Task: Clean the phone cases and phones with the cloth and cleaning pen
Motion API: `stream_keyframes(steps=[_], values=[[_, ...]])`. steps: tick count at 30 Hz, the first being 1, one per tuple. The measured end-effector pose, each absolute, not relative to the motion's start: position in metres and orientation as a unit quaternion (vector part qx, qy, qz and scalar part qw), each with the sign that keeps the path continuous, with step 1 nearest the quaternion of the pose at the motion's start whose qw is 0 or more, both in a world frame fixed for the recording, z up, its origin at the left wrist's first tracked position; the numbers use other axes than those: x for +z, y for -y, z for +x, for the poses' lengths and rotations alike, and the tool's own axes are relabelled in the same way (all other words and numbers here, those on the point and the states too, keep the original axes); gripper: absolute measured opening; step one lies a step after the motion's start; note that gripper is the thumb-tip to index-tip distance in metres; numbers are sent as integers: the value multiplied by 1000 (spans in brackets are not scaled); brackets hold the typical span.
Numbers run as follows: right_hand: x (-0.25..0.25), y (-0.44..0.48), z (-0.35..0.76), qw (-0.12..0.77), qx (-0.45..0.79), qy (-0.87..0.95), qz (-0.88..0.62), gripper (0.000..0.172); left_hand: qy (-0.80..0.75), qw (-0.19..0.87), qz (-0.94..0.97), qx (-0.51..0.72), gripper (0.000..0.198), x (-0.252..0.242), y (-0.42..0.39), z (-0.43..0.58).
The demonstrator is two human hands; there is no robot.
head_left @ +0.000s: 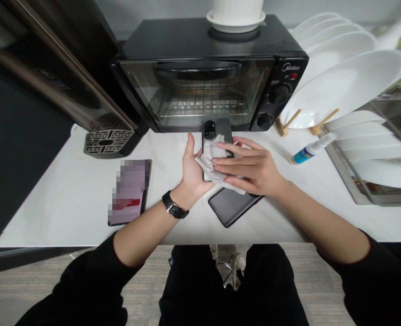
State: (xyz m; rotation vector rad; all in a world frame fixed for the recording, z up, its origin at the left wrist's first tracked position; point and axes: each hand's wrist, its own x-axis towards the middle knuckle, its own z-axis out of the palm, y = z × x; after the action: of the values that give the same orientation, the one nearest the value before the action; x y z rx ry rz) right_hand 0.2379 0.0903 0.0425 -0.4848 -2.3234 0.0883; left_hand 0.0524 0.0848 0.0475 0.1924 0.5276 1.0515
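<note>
A dark smartphone, its camera side up, rests in my left hand, which supports it from below with the thumb out to the side. My right hand lies over the phone and presses a crumpled white tissue against its back with the fingertips. Part of the phone is hidden by the tissue and fingers. Just below my hands, a dark phone case lies on the white counter, its upper edge partly covered. A second phone with a lit, partly blurred screen lies to the left.
Behind my hands stands a black toaster oven with a white pot on top. A small spray bottle lies tilted at right, near white plates and a sink rack. A dispenser's drip tray is at left.
</note>
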Motion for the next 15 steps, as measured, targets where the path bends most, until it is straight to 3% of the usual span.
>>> stream_keyframes(steps=[5,9,11,15], values=[[45,-101,248,330,-3,863,-381,50,-232,851,98,461,75,55,-80,57],[42,-104,248,295,32,875,-381,74,-245,868,103,420,74,54,-77,59],[41,-101,245,291,60,889,-349,75,-255,856,113,436,70,51,-78,59],[42,-92,238,284,97,920,-253,60,-268,836,125,463,65,45,-80,58]])
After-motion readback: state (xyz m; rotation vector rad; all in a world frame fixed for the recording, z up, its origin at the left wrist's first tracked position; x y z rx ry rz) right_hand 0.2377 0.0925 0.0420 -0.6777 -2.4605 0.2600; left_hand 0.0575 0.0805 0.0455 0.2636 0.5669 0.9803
